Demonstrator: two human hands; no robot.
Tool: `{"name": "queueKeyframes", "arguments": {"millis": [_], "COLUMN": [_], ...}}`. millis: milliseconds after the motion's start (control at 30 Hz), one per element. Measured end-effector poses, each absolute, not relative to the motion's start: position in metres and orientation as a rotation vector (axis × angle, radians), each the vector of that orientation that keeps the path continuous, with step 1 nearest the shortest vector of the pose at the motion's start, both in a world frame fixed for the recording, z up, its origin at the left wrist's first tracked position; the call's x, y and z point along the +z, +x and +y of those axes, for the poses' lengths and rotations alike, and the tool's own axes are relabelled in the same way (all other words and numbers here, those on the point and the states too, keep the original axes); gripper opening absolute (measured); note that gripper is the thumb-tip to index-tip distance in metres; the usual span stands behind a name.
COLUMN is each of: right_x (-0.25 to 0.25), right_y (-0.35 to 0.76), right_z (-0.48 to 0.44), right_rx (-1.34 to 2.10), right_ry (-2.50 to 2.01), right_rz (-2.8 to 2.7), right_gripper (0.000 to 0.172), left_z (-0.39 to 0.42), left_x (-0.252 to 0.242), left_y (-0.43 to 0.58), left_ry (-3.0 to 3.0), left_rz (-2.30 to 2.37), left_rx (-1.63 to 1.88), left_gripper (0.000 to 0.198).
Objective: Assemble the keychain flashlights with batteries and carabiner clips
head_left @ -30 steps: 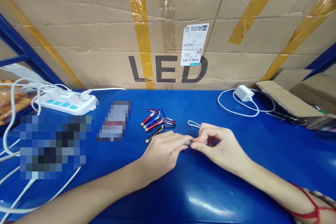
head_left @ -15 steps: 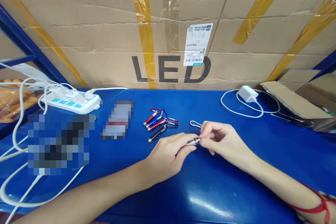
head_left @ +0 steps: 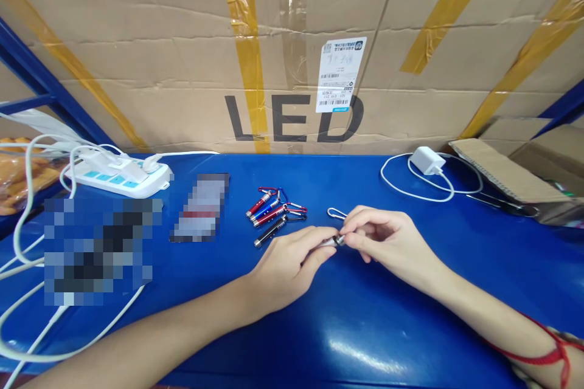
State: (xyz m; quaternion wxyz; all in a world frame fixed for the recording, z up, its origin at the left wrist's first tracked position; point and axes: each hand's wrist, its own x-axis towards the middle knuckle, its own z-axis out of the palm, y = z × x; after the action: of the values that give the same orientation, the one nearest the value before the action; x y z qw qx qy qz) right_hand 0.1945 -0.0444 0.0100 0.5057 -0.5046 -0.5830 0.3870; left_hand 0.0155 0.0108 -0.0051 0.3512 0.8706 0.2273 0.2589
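Observation:
My left hand is closed around the body of a small silver keychain flashlight, most of it hidden by the fingers. At its exposed end, a dark ring shows beside a silver cap, which my right hand pinches between thumb and fingertips. A silver carabiner clip pokes out behind the right fingers; how it joins the cap is hidden. To the left of my hands lie similar keychain flashlights with clips: a red one, a blue one, another red one and a black one.
A phone-like slab and a dark blurred-out object lie on the blue tabletop at left. White cables run from a power strip. A white charger sits back right, near an open carton. A large cardboard box stands behind.
A dark ring now shows between the flashlight's body and its cap, where mostly silver showed before. Both hands keep their hold; the whole view has shifted slightly.

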Motion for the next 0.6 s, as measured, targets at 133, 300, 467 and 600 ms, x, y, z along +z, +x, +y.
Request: {"name": "queueKeyframes", "arguments": {"millis": [133,300,467,600], "right_x": [0.0104,0.0114,0.0110,0.0108], "right_y": [0.1945,0.1947,0.1953,0.1947], "right_z": [-0.0441,-0.0441,-0.0438,-0.0445], "right_rx": [0.902,0.888,0.885,0.869], "right_ry": [-1.194,-1.211,-1.204,-1.227], "right_rz": [-1.356,-1.359,-1.375,-1.412], "right_gripper": [0.016,0.015,0.015,0.015], "left_z": [0.0109,0.0120,0.0122,0.0123], "left_x": [-0.0046,-0.0054,-0.0080,-0.0090], "left_y": [0.0165,0.0159,0.0141,0.0146], "left_ry": [2.265,2.297,2.315,2.326], "left_rz": [0.630,0.602,0.564,0.550], "left_rx": [0.637,0.653,0.708,0.732], "left_gripper": [0.020,0.020,0.022,0.022]}}
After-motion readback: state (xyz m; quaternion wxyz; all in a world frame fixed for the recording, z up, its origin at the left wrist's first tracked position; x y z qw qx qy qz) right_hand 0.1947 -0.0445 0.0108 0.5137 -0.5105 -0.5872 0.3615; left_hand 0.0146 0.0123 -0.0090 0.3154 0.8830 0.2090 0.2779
